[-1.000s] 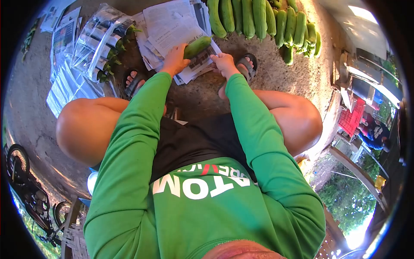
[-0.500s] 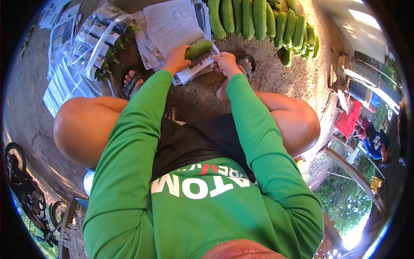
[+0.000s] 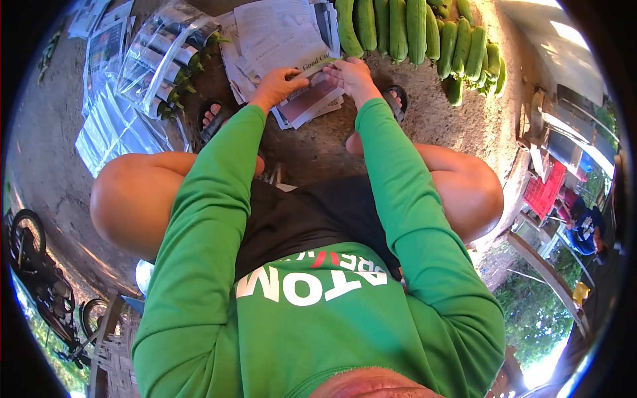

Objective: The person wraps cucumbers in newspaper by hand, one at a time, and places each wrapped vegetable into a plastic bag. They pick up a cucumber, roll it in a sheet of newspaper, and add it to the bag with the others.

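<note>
A sheet of newspaper (image 3: 314,65) is folded over a long green gourd, of which only a bit of the green end (image 3: 336,59) shows by my right fingers. My left hand (image 3: 277,87) is closed on the near side of this paper roll, thumb toward the middle. At the roll's other end, my right hand (image 3: 355,78) grips the paper with bent fingers. Beneath both hands lies a stack of newspaper sheets (image 3: 272,30) on the ground. The paper hides most of the gourd.
Rows of green gourds (image 3: 417,30) lie beyond my right hand. To the left, a clear plastic bag (image 3: 156,66) holds several paper-wrapped gourds, next to a flattened plastic sheet (image 3: 119,129). Another person (image 3: 584,225) is at the far right, near a red crate (image 3: 544,191).
The newspaper now covers the gourd, which lay bare under my left hand before. My right hand has moved up from the sheet's corner to the gourd's end.
</note>
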A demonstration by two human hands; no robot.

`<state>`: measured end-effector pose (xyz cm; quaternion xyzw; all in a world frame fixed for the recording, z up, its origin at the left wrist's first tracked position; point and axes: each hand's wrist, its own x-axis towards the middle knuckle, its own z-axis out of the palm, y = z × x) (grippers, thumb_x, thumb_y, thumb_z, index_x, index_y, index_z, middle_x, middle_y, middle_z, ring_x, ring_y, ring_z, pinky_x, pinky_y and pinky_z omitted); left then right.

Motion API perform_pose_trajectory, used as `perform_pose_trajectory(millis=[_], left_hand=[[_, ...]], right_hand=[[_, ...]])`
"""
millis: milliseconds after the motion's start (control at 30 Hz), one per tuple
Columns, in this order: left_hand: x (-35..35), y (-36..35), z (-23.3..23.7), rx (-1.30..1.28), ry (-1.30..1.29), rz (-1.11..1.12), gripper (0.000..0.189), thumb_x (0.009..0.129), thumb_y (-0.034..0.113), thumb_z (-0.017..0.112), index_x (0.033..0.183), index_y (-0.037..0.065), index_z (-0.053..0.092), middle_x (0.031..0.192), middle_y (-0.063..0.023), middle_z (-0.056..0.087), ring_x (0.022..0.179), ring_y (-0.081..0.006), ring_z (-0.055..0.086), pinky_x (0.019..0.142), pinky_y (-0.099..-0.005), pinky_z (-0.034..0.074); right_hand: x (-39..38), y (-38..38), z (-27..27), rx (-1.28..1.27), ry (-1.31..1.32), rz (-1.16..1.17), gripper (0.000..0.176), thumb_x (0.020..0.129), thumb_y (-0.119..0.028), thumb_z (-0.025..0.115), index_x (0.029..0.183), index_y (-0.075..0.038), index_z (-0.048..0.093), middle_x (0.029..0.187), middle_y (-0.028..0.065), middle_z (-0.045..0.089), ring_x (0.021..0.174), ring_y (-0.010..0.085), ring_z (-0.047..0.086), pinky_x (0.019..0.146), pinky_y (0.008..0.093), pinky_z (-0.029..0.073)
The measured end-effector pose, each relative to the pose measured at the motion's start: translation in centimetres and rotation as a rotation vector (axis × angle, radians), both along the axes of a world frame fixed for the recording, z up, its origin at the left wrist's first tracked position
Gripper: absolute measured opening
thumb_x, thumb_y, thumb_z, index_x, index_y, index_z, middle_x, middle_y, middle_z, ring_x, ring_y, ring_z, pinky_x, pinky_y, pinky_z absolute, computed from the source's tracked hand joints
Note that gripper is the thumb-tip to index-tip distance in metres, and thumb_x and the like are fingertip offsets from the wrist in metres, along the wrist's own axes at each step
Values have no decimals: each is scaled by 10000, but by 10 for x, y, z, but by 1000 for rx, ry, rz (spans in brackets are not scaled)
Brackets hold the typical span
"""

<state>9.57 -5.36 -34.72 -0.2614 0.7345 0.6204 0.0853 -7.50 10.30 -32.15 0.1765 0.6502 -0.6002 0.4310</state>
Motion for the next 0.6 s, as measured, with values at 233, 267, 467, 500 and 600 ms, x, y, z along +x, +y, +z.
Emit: perform_pose_trajectory(millis=[233,267,467,500,600], left_hand=[[0,9,-2,-526,92,196,328,930,272,666,1199,89,705,1049,-158,729,963,-320,695,857,-405,526],[-1,13,-1,-711,202,262,311,933,250,645,1195,90,696,1044,-170,722,971,-357,691,857,-428,527],[-2,17,-1,-624,113,-35,239,897,165,589,1113,72,631,1096,-243,667,1022,-477,619,868,-557,485],[-2,20,3,-639,33,-89,275,882,207,629,1125,80,615,1141,-208,654,1082,-441,604,902,-553,472],[-2,25,12,-705,-97,-210,424,825,300,743,1159,103,572,1224,-128,630,1200,-362,575,972,-557,434]], right_hand=[[16,-20,-10,159,650,599,629,934,-19,563,1521,-33,338,1226,135,664,996,278,712,755,467,580],[22,-20,-11,213,825,792,596,918,-35,570,1486,-54,390,1230,112,661,1030,283,696,804,506,556],[66,-18,11,496,1653,1196,282,916,-207,551,1171,-124,638,1125,46,640,1181,337,556,1022,685,359],[65,-17,6,490,1749,1170,260,916,-206,549,1146,-132,644,1111,51,633,1194,327,540,1027,690,346],[53,-12,-9,552,1815,1319,226,925,-209,544,1111,-142,653,1096,64,631,1184,320,543,1026,688,342]])
